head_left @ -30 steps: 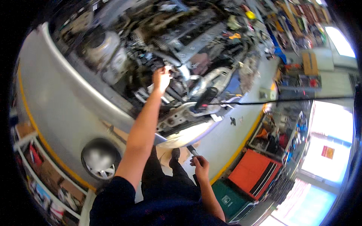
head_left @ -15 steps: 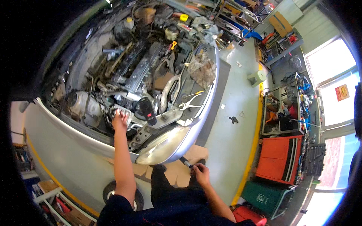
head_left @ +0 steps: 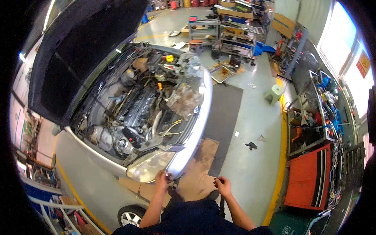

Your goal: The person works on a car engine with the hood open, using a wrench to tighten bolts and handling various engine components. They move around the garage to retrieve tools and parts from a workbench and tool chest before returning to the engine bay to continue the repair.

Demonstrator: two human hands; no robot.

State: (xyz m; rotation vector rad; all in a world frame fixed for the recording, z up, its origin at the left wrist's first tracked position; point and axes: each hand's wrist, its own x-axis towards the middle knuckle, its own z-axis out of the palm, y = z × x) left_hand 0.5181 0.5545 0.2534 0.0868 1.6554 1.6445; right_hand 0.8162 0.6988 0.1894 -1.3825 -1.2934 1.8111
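Note:
My left hand (head_left: 161, 181) is closed in front of the headlight (head_left: 150, 167), near the silver bumper. A small pale thing seems to be in its fingertips, too small to name. Just right of that hand, low by the bumper, shows a short dark tube with a silver end (head_left: 174, 186); I cannot tell whether it is held. My right hand (head_left: 223, 186) hangs to the right over the cardboard, fingers curled in; what they hold, if anything, is hidden. Ahead lies the engine (head_left: 136, 105), with a black-and-red tool (head_left: 130, 136) resting at its near end.
Light-handled pliers (head_left: 170, 128) and a crumpled dirty plastic sheet (head_left: 184, 100) lie along the car's right front side. The raised hood (head_left: 90, 51) stands left. Cardboard (head_left: 203, 156) covers floor by my feet; a wheel (head_left: 131, 216) lies left. A red tool cabinet (head_left: 307, 178) stands right.
My left hand has come out of the engine bay and back to the headlight. My right hand has shifted right, away from the dark tube. The view has tilted up, showing the hood.

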